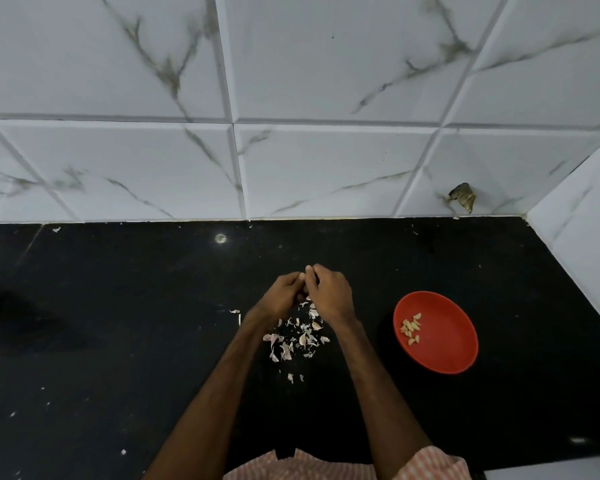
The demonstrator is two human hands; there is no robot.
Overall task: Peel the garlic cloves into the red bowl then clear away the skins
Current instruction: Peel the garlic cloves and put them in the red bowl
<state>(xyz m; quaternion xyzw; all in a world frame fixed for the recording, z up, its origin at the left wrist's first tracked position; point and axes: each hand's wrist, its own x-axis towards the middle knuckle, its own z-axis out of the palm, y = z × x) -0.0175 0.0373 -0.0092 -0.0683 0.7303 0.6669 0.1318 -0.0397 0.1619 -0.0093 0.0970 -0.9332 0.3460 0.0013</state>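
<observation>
In the head view, the striped garment lies nearest you, with both forearms reaching over the black counter. Your left hand and right hand meet fingertip to fingertip with the fingers curled. Whatever they pinch is hidden, so a grip on a clove cannot be confirmed. Loose skins lie scattered on the counter just under the wrists. Peeled cloves sit in the red bowl, to the right and apart from the pile. Expect cloves to be small, firm and slightly slick: pinch them at the ends. Skins are papery and featherlight: sweep them together rather than picking singly.
</observation>
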